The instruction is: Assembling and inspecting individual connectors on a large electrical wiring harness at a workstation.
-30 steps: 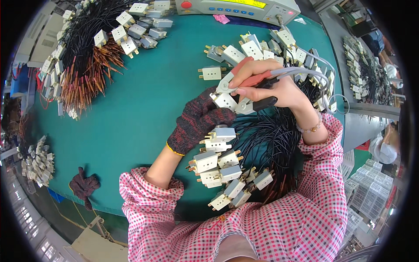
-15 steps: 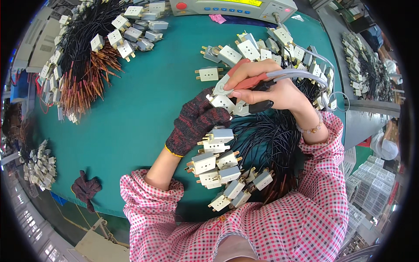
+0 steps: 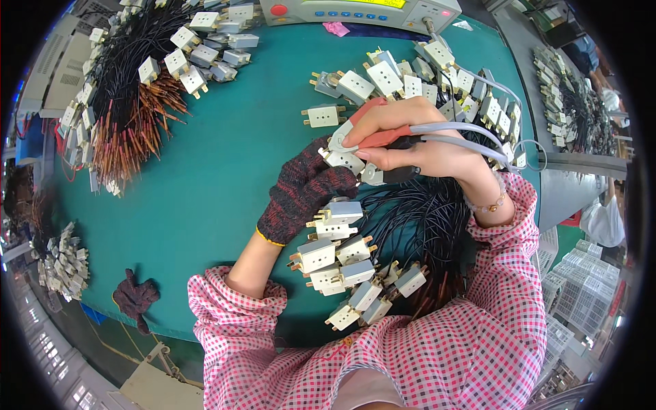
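Observation:
In a dark knitted glove, my left hand [image 3: 299, 193] is closed around a small white rectangular plug [image 3: 344, 162] with metal prongs. My bare right hand [image 3: 427, 140] closes over a red-handled test clip [image 3: 384, 137] and a black-handled test clip [image 3: 402, 175], both at that plug. Whether the jaws bite on its prongs is too small to tell. Grey cables [image 3: 471, 128] run from the clips past my right wrist. Just below my gloved hand lies a bunch of similar white and grey plugs [image 3: 338, 256], with black wires [image 3: 427, 212] stretching right under my right arm.
At the back stands a tester [image 3: 294, 16] with buttons and a lit display. More plugs [image 3: 355, 87] lie beyond my hands, and a wired bundle [image 3: 130, 102] sits far left. A spare dark glove [image 3: 135, 298] rests near the green table's [image 3: 205, 164] front left edge.
My right hand and the clips have shifted slightly left and down over the held plug. The grey cables have spread apart near my wrist. My left hand keeps its hold.

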Motion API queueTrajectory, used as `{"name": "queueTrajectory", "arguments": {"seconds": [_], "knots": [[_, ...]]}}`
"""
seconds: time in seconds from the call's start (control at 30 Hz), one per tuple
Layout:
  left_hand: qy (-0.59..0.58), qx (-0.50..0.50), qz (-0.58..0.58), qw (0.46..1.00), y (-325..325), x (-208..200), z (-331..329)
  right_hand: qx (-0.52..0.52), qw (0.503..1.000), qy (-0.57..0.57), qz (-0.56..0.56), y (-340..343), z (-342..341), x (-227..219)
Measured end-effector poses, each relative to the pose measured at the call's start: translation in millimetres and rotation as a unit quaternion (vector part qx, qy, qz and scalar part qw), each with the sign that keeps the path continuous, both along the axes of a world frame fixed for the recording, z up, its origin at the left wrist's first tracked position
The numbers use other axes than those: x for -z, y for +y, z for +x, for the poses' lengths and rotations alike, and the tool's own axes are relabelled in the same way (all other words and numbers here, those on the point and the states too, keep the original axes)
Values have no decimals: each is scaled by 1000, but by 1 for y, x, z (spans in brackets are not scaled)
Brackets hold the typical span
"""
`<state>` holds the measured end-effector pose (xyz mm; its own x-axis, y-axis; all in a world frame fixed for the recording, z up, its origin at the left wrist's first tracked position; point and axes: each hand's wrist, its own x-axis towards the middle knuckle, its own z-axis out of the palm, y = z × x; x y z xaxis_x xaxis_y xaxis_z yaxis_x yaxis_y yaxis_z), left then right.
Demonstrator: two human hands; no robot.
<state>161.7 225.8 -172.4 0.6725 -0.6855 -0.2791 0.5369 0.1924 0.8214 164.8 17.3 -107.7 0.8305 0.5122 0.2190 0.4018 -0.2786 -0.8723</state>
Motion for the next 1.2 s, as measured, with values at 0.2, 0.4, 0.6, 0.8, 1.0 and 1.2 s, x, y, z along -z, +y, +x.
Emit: {"name": "queueTrajectory", "arguments": {"seconds": [0.2, 0.4, 0.6, 0.8, 1.0, 1.2], "knots": [[-3, -31, 12, 999, -3, 4, -3, 15, 999, 29, -35, 3, -2, -3], [80, 147, -342, 925, -4, 20, 12, 141, 959, 135, 204, -16, 10, 8], [-188, 138, 118, 965, 8, -5, 12, 231, 961, -17, 151, -18, 22, 27], [-688, -115, 368, 614, 5, 13, 41, 250, 964, -51, 77, -15, 22, 24], [-430, -108, 188, 876, 9, 18, 26, 237, 967, -38, 83, -14, 18, 22], [7, -52, -67, 996, 30, 46, 30, 98, 991, -19, 85, 1, 5, 8]]}}
